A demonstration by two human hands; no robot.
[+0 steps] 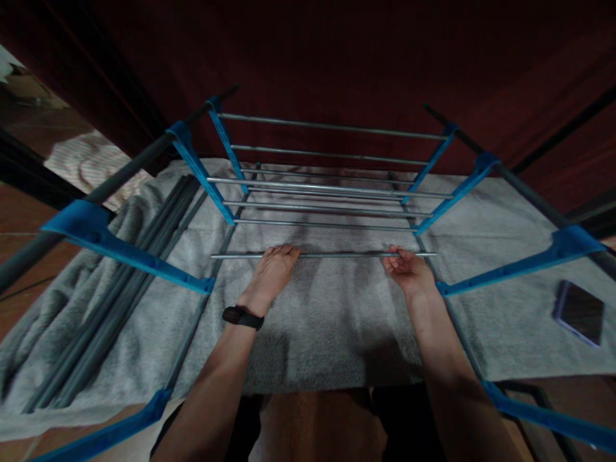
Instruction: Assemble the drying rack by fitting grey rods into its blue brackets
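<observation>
A thin metal rod [337,255] lies crosswise in front of me, low over the grey cloth. My left hand [279,264], with a black band on its wrist, is closed over the rod left of its middle. Near the rod's right end my right hand [403,264] grips it, palm turned up and fingers curled. Around the rod stands a rack frame with dark grey poles and blue plastic brackets; the nearest are the left bracket [139,258] and the right bracket [520,266]. Beyond, several metal crossbars [332,188] span the farther brackets.
Several loose grey tubes [129,289] lie on the grey cloth [327,333] at left. A phone [580,311] rests on the cloth at right. Blue brackets [553,417] also stand close to me on both sides. A dark red surface [337,58] rises behind the rack.
</observation>
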